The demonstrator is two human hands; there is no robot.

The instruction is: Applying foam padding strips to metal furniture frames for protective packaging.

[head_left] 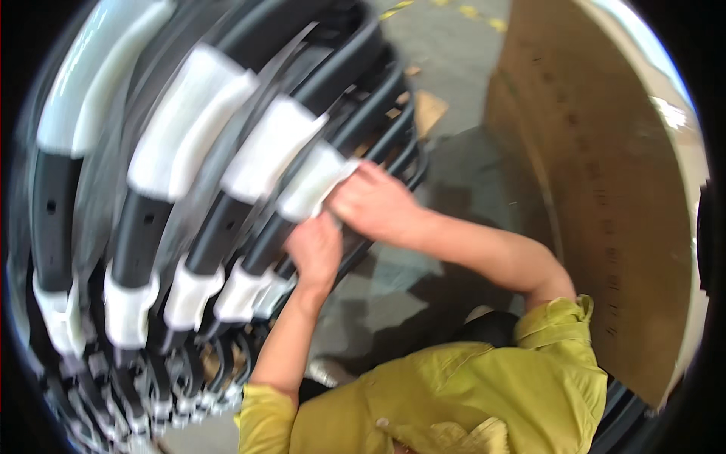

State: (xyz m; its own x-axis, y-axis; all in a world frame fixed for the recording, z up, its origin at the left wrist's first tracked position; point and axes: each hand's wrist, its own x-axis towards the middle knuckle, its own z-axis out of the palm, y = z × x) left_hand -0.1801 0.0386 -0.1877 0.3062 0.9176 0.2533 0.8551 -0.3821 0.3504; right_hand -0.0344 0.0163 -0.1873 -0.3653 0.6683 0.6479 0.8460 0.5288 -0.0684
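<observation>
Right hand [370, 204] pinches the white foam wrap [314, 181] on the nearest black curved frame [257, 250] in the stacked row. Left hand [316, 253] closed around that same frame, just below the wrap. Cardboard sheet [605, 189] stands right of the row.

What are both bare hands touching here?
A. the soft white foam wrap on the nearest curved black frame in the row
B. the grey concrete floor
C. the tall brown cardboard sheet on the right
A: the left hand and right hand both meet at the white foam wrap on the nearest curved black frame, away from the cardboard sheet.
</observation>
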